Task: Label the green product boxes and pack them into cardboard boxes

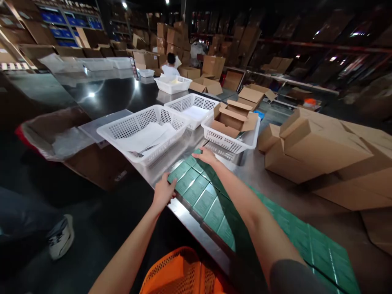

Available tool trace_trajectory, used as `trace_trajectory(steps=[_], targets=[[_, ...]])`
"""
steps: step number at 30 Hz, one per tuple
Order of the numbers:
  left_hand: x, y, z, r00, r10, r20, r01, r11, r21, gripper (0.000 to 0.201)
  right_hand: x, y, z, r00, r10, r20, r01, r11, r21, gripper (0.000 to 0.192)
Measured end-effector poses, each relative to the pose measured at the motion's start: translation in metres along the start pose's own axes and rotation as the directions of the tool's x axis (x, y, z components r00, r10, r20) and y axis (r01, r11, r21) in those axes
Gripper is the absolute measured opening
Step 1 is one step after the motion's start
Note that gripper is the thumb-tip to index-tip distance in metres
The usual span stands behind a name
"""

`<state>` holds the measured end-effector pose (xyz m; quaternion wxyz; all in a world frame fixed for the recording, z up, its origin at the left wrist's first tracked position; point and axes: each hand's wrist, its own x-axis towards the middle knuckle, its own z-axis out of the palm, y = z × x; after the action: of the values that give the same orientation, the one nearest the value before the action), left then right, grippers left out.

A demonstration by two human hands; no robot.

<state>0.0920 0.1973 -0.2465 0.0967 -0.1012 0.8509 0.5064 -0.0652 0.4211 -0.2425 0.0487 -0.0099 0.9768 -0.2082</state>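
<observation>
Seemingly, the left hand [163, 190], half curled, and the right hand [208, 156], fingers parted, are squaring up the green boxes [195, 189] lying between them, though whether either is gripping I cannot tell, the next move probably calling for even pressure.

- No words, brands or numbers are coming through legibly anywhere.
- At six o'clock from the view's centre, faint print [196, 191] is showing on the green boxes [206, 201], blurring beyond reading.
- Between eight and nine o'clock, a pale marking [120, 176] is showing on the dark carton [94, 165], appearing too small to decipher.
</observation>
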Motion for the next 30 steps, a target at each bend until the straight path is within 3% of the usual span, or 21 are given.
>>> trace_trajectory(steps=[6,11,14,16,19,24,27,28,30], targets=[[-0.016,0.003,0.016,0.991,-0.018,0.136,0.028,0.997,-0.072,0.047,-0.014,0.037,-0.019,0.997,-0.024,0.067,0.022,0.999,0.028,0.051],[-0.015,-0.002,0.02,1.0,0.001,0.013,-0.001,0.999,-0.042,0.045,-0.011,0.043,-0.025,0.991,-0.108,0.083,0.098,0.988,0.116,0.051],[-0.017,-0.007,0.021,0.982,0.16,-0.102,-0.142,0.975,0.169,0.041,-0.014,0.044,-0.018,0.986,-0.16,0.056,0.147,0.971,0.191,0.055],[-0.018,-0.008,0.022,0.962,0.262,-0.075,-0.22,0.91,0.352,0.037,-0.018,0.046,-0.014,0.981,-0.191,0.045,0.177,0.96,0.219,0.063],[-0.015,-0.008,0.022,0.963,0.271,-0.002,-0.243,0.866,0.437,0.038,-0.022,0.048,-0.012,0.97,-0.24,0.05,0.225,0.952,0.207,0.076],[-0.005,0.001,0.009,0.973,0.228,-0.025,-0.19,0.864,0.467,0.044,-0.013,0.03,-0.025,0.936,-0.346,0.064,0.341,0.937,0.071,0.092],[0.001,0.004,0.004,0.986,0.139,-0.096,-0.076,0.874,0.48,0.069,-0.003,0.004,-0.028,0.893,-0.432,0.123,0.437,0.899,-0.013,0.105],[0.002,0.004,0.003,0.985,0.132,-0.109,-0.065,0.875,0.479,0.072,-0.001,-0.004,-0.027,0.878,-0.454,0.151,0.464,0.885,-0.036,0.102],[0.005,0.001,0.002,0.979,0.167,-0.116,-0.093,0.875,0.475,0.061,0.004,-0.015,-0.026,0.855,-0.479,0.2,0.501,0.862,-0.076,0.083]])
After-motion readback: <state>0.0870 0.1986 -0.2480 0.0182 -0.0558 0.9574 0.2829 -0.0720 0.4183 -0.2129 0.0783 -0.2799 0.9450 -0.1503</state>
